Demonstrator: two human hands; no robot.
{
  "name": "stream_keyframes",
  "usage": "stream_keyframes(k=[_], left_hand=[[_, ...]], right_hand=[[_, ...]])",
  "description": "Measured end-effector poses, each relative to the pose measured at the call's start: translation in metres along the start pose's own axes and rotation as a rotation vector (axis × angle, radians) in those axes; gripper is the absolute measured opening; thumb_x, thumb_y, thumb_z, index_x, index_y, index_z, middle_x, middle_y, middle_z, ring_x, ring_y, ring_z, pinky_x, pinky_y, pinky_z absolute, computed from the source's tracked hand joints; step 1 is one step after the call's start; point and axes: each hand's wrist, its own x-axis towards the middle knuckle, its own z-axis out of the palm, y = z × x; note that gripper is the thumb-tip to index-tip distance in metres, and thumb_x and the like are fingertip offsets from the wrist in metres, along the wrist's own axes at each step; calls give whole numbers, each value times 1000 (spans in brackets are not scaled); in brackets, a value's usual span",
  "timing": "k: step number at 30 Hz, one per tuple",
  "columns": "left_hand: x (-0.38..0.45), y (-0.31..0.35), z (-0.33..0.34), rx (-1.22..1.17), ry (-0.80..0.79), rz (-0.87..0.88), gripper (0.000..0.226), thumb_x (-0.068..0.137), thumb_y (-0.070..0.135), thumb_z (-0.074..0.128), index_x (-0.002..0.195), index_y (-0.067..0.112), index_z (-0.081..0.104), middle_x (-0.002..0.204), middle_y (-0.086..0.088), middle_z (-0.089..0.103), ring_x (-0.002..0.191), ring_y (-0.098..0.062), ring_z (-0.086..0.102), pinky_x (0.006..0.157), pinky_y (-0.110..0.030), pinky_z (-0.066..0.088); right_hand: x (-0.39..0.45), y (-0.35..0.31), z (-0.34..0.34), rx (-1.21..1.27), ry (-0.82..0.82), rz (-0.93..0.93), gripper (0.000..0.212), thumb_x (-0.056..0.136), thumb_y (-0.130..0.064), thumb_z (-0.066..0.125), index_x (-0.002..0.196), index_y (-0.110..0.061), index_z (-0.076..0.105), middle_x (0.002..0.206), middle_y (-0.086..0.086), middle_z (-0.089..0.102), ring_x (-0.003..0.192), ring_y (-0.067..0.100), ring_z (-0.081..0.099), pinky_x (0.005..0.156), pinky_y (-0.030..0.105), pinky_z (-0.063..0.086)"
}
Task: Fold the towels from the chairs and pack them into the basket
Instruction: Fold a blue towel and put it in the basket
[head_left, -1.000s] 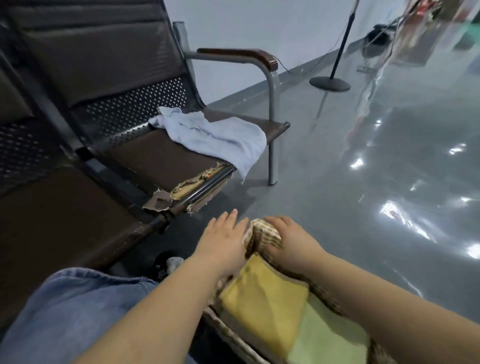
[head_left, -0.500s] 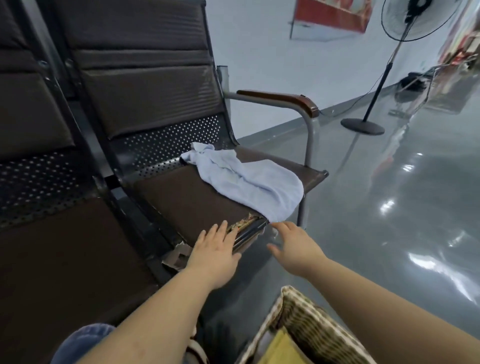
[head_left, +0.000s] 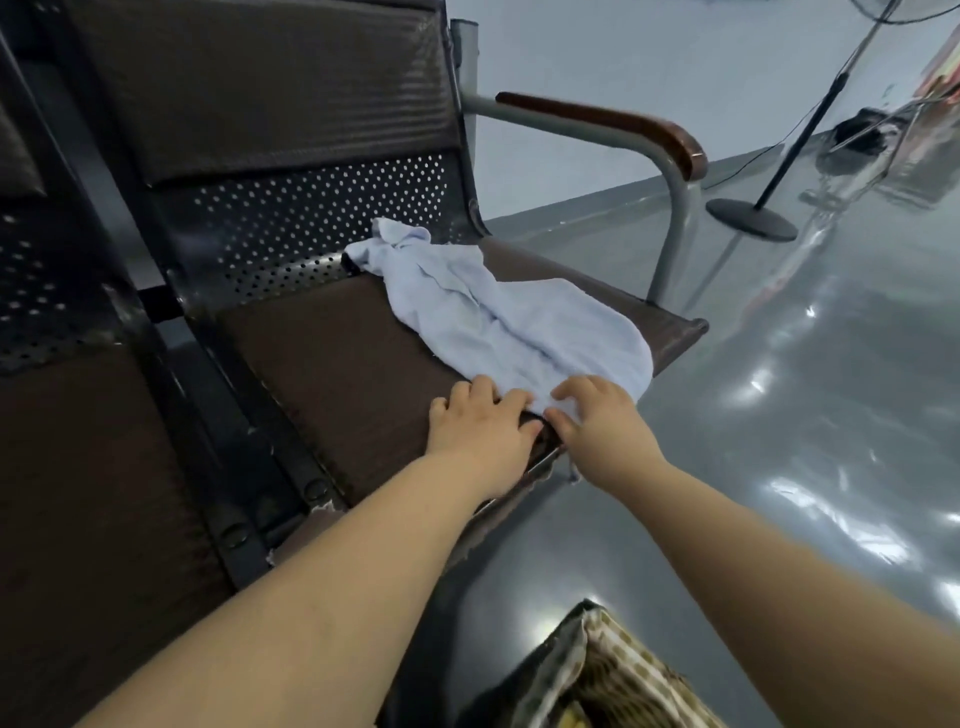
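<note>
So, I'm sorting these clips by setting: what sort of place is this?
Probably a public waiting area or hall: linked metal chairs with perforated backs and a shared armrest, a glossy grey floor, and a standing fan by the wall.

Both your bare forearms reach forward; your left hand (head_left: 480, 428) lies flat with straight fingers, your right hand (head_left: 597, 421) has curled fingers.

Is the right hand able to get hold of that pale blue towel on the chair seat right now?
Probably yes. The right hand is already at the near edge of the pale blue towel on the chair seat, and nothing lies between them.
</note>
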Motion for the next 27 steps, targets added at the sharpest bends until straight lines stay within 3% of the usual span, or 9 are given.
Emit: stream_keyframes(k=[6, 8, 10, 14, 17, 22, 24, 27], left_hand=[[-15, -10, -3, -42, 112, 24, 30, 103, 35, 30, 120, 17, 48, 123, -7, 42, 114, -26, 39, 93, -35, 30], [-27, -16, -8, -177, 113, -14, 30, 103, 31, 30, 114, 12, 51, 122, -9, 44, 113, -27, 42, 94, -34, 32], [-42, -23, -20, -391, 107, -104, 31, 103, 30, 32, 110, 8, 52, 121, -13, 46, 113, -30, 45, 97, -36, 36], [-83, -47, -56, -689, 135, -235, 34, 103, 27, 32, 113, 5, 56, 124, -15, 51, 110, -26, 50, 89, -27, 36], [-126, -80, -90, -722, 205, -301, 38, 104, 33, 30, 102, 7, 58, 113, -11, 58, 100, -21, 51, 76, -24, 30], [-217, -150, -137, -801, 379, -500, 42, 101, 44, 33, 93, 15, 61, 106, -5, 62, 105, -21, 54, 85, -30, 36], [-260, -175, -150, -827, 436, -591, 40, 100, 45, 35, 100, 15, 62, 103, -2, 61, 101, -17, 52, 85, -29, 34], [-327, -211, -164, -834, 482, -670, 38, 97, 48, 41, 89, 18, 63, 93, 4, 60, 94, -12, 53, 84, -29, 34]], right_hand=[[-25, -20, 0, 97, 35, -34, 16, 95, -29, 53, 100, -14, 57, 101, 2, 59, 98, 19, 51, 71, 26, 32], [-39, -34, -2, 190, 8, -13, 11, 96, -30, 51, 95, -19, 52, 90, 2, 62, 83, 19, 56, 60, 26, 38], [-53, -51, -3, 300, 6, -4, 11, 97, -32, 50, 94, -21, 52, 82, 0, 62, 71, 14, 57, 51, 12, 39], [-81, -104, 0, 497, 20, -40, 13, 97, -32, 51, 94, -20, 55, 80, -13, 56, 74, 1, 51, 58, 6, 35], [-105, -159, 6, 621, -46, -97, 12, 96, -33, 51, 92, -22, 54, 81, -13, 56, 74, -1, 51, 56, 6, 36], [-148, -266, 26, 681, -235, -251, 15, 96, -31, 51, 97, -17, 57, 87, -7, 58, 81, 8, 52, 64, 19, 38], [-170, -309, 34, 670, -331, -337, 14, 96, -32, 52, 96, -18, 57, 84, -9, 57, 83, 8, 52, 62, 17, 37], [-205, -361, 46, 679, -518, -422, 15, 95, -34, 54, 94, -19, 58, 79, -10, 56, 82, 9, 53, 63, 17, 39]])
